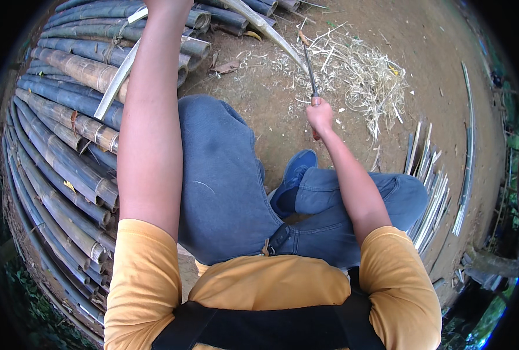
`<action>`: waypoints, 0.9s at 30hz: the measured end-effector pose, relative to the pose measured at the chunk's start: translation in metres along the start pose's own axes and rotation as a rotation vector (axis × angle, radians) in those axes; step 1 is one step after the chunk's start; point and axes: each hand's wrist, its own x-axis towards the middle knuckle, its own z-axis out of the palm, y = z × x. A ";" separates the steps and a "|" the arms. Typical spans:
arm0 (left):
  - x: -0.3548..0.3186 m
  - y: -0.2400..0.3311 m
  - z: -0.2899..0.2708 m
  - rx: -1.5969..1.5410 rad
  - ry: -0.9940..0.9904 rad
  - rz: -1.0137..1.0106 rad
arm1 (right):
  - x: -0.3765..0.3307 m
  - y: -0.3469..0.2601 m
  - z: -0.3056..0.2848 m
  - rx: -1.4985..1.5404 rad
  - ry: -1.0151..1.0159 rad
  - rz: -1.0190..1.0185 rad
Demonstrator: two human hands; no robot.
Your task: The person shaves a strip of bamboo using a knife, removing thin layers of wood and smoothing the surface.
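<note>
While I sit beside the stacked bamboo poles (67, 134), my right hand (319, 114) is closed around the handle of a knife (309, 70), blade laid against a bent bamboo strip (271, 32) above the shavings (358, 76). My left hand (166, 4) reaches past the top edge; its grip cannot be determined. Split strips (431, 198) lie at my right.

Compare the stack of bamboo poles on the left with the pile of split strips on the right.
The bamboo poles are whole round stems, grey-green and mottled brown; the split strips are thin, flat and pale. The poles form a big stack beside the left arm; the strips make a much smaller pile by the right knee. The poles show hollow cut ends; the strips show none. Both lie on bare dirt, roughly parallel within each group. The right hand holds a knife against another bamboo piece.
</note>
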 end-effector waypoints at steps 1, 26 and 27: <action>0.002 0.000 -0.004 0.004 0.003 0.012 | -0.011 -0.018 -0.003 0.047 -0.021 -0.020; -0.008 0.010 -0.006 -0.124 -0.055 -0.104 | 0.019 0.031 -0.013 0.016 -0.165 0.030; -0.009 0.008 -0.010 -0.122 -0.045 -0.113 | 0.015 0.026 -0.017 -0.034 -0.125 0.037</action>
